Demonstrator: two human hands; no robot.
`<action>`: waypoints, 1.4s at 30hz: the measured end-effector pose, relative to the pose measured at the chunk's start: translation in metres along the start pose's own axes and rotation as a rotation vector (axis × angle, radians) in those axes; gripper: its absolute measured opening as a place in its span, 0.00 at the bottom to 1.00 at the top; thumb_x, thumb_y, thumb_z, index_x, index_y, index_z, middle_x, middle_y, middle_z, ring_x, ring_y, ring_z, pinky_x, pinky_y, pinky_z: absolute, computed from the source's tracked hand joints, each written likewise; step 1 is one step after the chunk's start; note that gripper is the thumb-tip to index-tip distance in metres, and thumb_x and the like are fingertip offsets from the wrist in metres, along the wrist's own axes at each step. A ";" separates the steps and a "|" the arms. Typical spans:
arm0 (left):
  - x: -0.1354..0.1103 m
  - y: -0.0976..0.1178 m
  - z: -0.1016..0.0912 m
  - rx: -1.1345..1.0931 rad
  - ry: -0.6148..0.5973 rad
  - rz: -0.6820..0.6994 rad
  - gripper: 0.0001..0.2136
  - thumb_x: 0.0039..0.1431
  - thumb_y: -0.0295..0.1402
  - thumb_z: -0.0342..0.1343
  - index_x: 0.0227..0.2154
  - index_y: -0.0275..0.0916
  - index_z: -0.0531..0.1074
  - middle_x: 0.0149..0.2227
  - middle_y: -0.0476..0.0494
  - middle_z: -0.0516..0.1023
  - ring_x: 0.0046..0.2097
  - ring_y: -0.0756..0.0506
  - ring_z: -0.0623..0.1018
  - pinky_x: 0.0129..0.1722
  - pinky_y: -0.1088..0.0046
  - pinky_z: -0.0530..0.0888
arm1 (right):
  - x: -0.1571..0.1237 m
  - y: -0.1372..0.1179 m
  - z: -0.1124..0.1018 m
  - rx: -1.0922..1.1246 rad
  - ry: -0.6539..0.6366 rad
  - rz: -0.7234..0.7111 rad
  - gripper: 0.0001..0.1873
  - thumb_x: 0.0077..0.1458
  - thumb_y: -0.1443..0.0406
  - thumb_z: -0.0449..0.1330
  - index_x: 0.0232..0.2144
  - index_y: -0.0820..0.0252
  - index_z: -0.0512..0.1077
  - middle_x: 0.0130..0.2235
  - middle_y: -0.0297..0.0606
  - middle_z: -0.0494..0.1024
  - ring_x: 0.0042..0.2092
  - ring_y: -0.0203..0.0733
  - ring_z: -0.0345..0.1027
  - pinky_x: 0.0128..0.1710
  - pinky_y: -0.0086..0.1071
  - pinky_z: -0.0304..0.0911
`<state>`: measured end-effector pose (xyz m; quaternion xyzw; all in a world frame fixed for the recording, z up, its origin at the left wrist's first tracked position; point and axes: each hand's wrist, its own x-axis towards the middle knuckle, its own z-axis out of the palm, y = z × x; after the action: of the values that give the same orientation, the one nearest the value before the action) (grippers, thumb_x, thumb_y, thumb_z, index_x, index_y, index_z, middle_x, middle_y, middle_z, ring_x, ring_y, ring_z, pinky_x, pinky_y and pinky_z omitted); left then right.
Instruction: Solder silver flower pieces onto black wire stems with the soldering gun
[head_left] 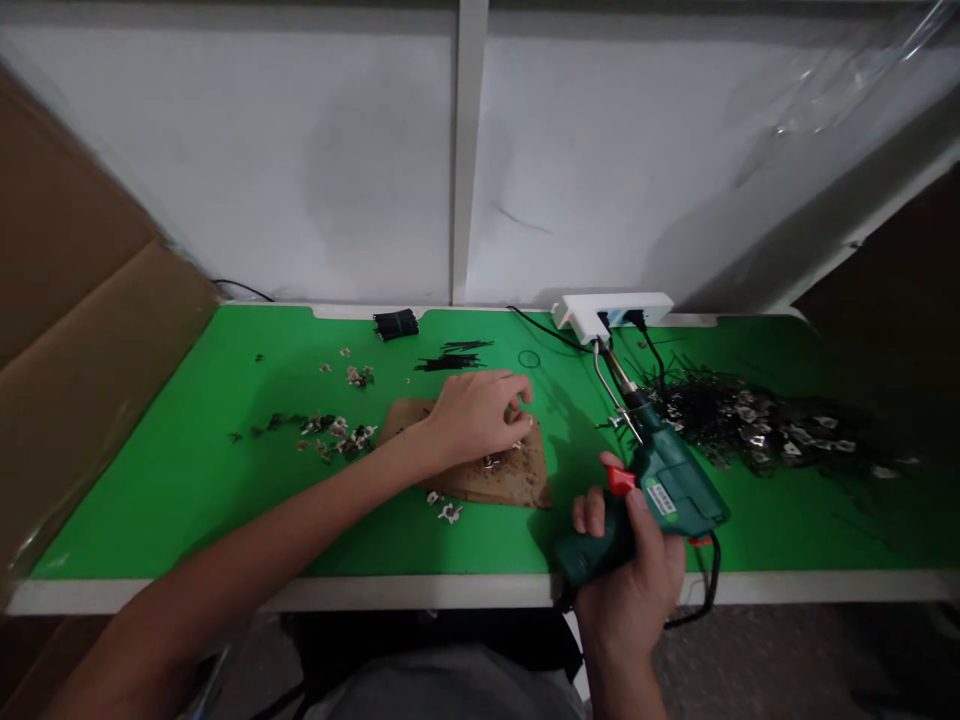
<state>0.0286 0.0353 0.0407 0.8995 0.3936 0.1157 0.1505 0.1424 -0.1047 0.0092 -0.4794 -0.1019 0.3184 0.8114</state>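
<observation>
My right hand [630, 570] is wrapped round the handle of a green soldering gun [679, 480] with a red trigger. Its metal tip and thin feed tube point up and left, toward the white power strip. Over a brown, stained board [465, 485], my left hand [484, 415] is bent with its fingers curled together. What the fingertips hold, if anything, is too small to make out. Small metal pieces [493, 461] lie on the board just under that hand. Two loose metal parts [450, 513] rest by the board's front edge.
Small metal parts [337, 430] are scattered at left. A bundle of black wires [396, 324] and several loose black wires [454, 362] lie behind the board. A white power strip [645, 305] stands at the back. Wired metal parts [750, 415] are heaped at right. Cardboard [97, 300] walls the left side.
</observation>
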 end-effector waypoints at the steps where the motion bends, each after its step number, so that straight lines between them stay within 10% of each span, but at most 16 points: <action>1: -0.003 -0.003 -0.004 -0.012 -0.009 0.024 0.08 0.59 0.33 0.56 0.40 0.43 0.76 0.38 0.51 0.81 0.39 0.45 0.79 0.35 0.71 0.69 | 0.000 0.000 0.000 0.001 0.000 0.000 0.11 0.50 0.63 0.69 0.36 0.61 0.77 0.43 0.41 0.82 0.23 0.29 0.59 0.22 0.30 0.59; 7: -0.013 -0.010 -0.003 0.137 -0.062 0.217 0.09 0.64 0.35 0.53 0.38 0.41 0.79 0.37 0.46 0.79 0.38 0.45 0.78 0.32 0.70 0.66 | 0.000 0.000 -0.002 -0.008 -0.015 -0.005 0.13 0.50 0.62 0.70 0.37 0.61 0.76 0.43 0.42 0.81 0.22 0.28 0.59 0.22 0.30 0.59; 42: 0.003 0.003 0.019 0.054 -0.022 0.226 0.14 0.60 0.27 0.50 0.49 0.44 0.69 0.39 0.51 0.83 0.40 0.44 0.80 0.34 0.71 0.69 | 0.000 -0.001 -0.003 -0.005 -0.008 -0.014 0.11 0.51 0.62 0.69 0.36 0.60 0.76 0.43 0.41 0.81 0.23 0.29 0.59 0.21 0.30 0.60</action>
<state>0.0388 0.0326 0.0245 0.9431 0.2910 0.1114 0.1164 0.1436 -0.1071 0.0088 -0.4792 -0.1092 0.3143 0.8122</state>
